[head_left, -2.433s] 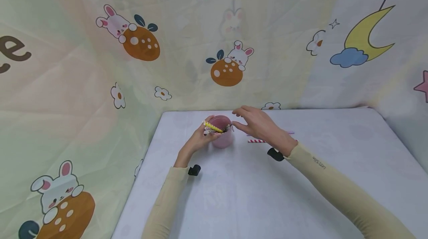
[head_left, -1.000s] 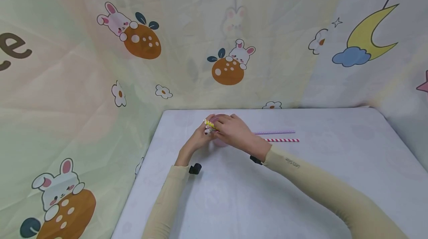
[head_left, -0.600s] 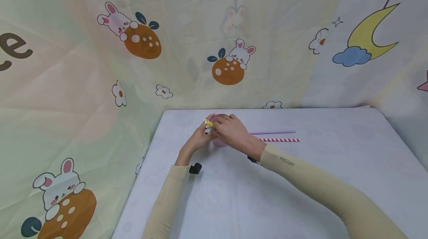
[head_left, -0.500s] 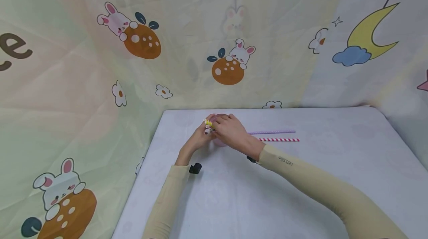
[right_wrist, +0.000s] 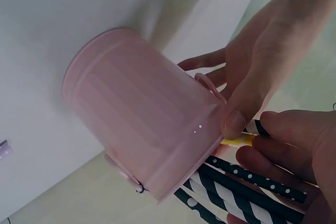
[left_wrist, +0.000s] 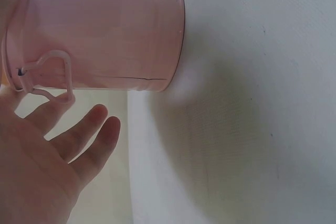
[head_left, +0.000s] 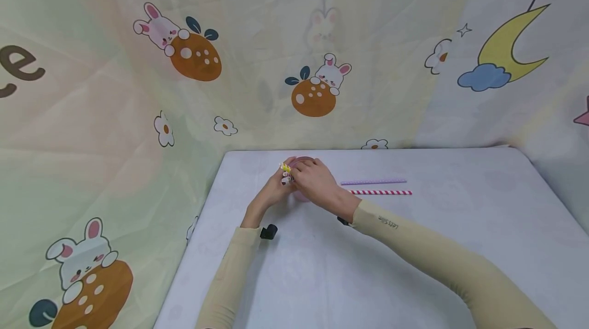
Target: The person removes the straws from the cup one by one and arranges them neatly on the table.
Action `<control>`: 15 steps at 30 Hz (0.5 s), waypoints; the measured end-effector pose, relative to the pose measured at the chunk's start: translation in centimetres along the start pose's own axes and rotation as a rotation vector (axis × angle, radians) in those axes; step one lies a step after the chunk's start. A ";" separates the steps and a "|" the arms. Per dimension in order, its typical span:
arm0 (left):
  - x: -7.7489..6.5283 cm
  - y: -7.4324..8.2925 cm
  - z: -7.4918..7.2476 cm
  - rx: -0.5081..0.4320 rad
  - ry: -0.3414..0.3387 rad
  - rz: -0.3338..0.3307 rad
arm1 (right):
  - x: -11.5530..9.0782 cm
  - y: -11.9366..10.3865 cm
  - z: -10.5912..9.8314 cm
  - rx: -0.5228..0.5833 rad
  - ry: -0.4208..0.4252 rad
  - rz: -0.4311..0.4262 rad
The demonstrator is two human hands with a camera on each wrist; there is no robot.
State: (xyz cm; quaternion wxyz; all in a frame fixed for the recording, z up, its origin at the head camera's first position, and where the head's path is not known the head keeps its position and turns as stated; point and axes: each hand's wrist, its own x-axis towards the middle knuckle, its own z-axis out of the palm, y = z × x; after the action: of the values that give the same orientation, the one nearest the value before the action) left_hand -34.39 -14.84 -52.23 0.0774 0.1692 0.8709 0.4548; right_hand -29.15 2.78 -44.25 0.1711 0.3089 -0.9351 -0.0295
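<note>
A pink metal bucket [right_wrist: 142, 114] with small side handles stands on the white table, partly hidden by both hands in the head view. At its left rim my left hand [head_left: 272, 192] holds it, thumb on the near edge. Its other fingers spread loosely by the handle in the left wrist view. Over the mouth, my right hand [head_left: 317, 181] curls its fingers round paper straws in the bucket. Among them are a yellow straw [right_wrist: 240, 140], a black dotted straw [right_wrist: 262, 182] and a black-and-white striped straw [right_wrist: 224, 198]. Exactly which ones it grips I cannot tell.
Right of the bucket a purple straw [head_left: 375, 182] and a red-and-white striped straw [head_left: 384, 192] lie side by side on the table [head_left: 331, 267]. A printed cloth backdrop [head_left: 257, 63] rises behind the table and along its left side.
My right hand has moved left from beside the bucket onto the straws at its mouth, uncovering the two loose straws. The straw ends have lately shifted slightly left. The left hand stays at the rim.
</note>
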 end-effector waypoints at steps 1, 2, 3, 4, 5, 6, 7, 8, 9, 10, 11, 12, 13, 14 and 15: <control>0.0 0.0 0.0 0.000 0.000 0.003 | 0.0 0.0 0.1 0.005 0.010 0.000; 0.0 0.0 0.0 0.000 0.000 0.003 | 0.0 0.0 0.2 0.008 0.017 0.001; 0.0 0.0 0.0 0.001 0.001 0.004 | 0.0 -0.1 0.2 0.012 0.023 0.002; 0.0 0.0 0.0 0.001 0.001 0.004 | 0.1 -0.1 0.3 0.016 0.029 0.002; 0.0 0.0 0.0 0.001 0.002 0.004 | 0.1 -0.1 0.3 0.018 0.033 0.003; 0.0 0.1 0.0 0.000 0.002 0.003 | 0.1 -0.2 0.3 0.017 0.031 0.005; 0.0 0.1 0.0 -0.001 0.001 0.001 | 0.1 -0.2 0.3 0.016 0.027 0.007; -0.1 0.1 0.1 0.000 0.001 -0.002 | 0.1 -0.2 0.3 0.015 0.022 0.009; -0.1 0.1 0.1 0.000 0.000 -0.002 | 0.1 -0.2 0.3 0.014 0.019 0.010; -0.1 0.1 0.0 0.000 -0.001 -0.003 | 0.1 -0.2 0.3 0.013 0.020 0.011; -0.1 0.1 0.0 -0.001 -0.001 -0.002 | 0.1 -0.2 0.3 0.010 0.020 0.011; -0.1 0.1 0.0 0.002 -0.001 -0.002 | 0.1 -0.2 0.3 0.009 0.021 0.012; 0.0 0.1 0.0 0.001 0.000 -0.001 | 0.1 -0.2 0.2 0.012 0.024 0.013; 0.0 0.1 0.0 0.001 0.001 0.001 | 0.0 -0.2 0.2 0.014 0.025 0.014; 0.0 0.1 0.0 0.003 0.002 0.002 | 0.0 -0.2 0.2 0.015 0.025 0.017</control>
State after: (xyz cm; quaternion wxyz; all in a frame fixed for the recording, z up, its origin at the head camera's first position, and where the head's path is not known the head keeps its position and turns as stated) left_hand -34.32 -14.78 -52.17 0.0757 0.1700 0.8715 0.4537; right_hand -29.07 2.58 -44.48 0.1809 0.3027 -0.9356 -0.0170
